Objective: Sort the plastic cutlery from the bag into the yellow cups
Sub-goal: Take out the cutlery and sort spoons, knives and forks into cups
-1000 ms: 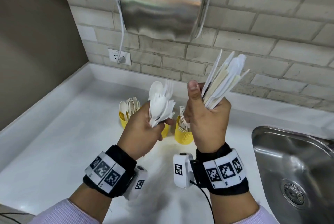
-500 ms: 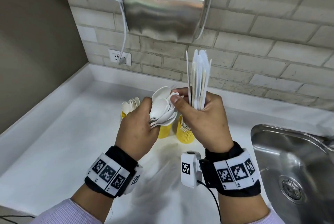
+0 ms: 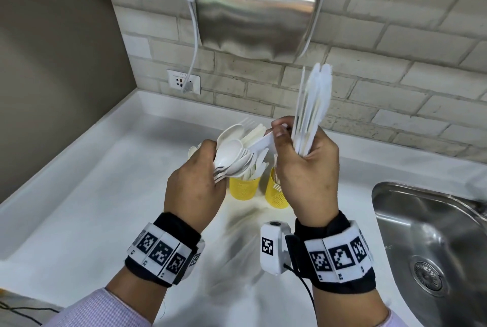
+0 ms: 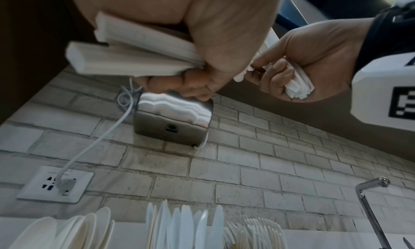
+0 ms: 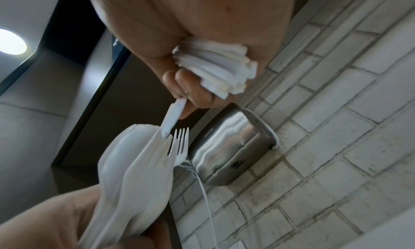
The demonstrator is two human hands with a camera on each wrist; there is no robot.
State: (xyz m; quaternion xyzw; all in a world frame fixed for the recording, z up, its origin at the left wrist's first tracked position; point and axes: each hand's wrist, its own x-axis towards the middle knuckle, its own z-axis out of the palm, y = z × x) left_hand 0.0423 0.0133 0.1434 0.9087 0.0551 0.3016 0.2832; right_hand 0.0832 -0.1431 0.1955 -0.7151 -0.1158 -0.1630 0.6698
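The person is working through the sorting step, holding both hands up above the counter [image 3: 79, 210]. The left hand [image 3: 195, 189] is clenching a mixed bunch [image 3: 237, 155] of white spoons, forks and other pieces, their heads fanning out toward the right. The right hand [image 3: 305, 176] is gripping an upright sheaf of knives [image 3: 312, 110] in its palm, while its thumb and forefinger are pinching the handle of one more piece [image 3: 263, 143] sticking out of the left hand's bunch. It looks as though that piece is being drawn free to join the sheaf.

The next move is probably calling for a clean pull along the handle, so that the neighbouring spoons are not dragged out with it, and then for lowering the sheaf into its cup.

The yellow cups [image 3: 243, 189] are standing below the hands toward the back edge of the counter, already holding cutlery; the hands are hiding part of them. A sink [image 3: 434, 234] is sitting at the right end, and a steel wall unit [image 3: 258, 2] is hanging on the brick wall with its cord [image 3: 194, 44] running down to a socket [image 3: 183, 81]. No bag is showing in any view.
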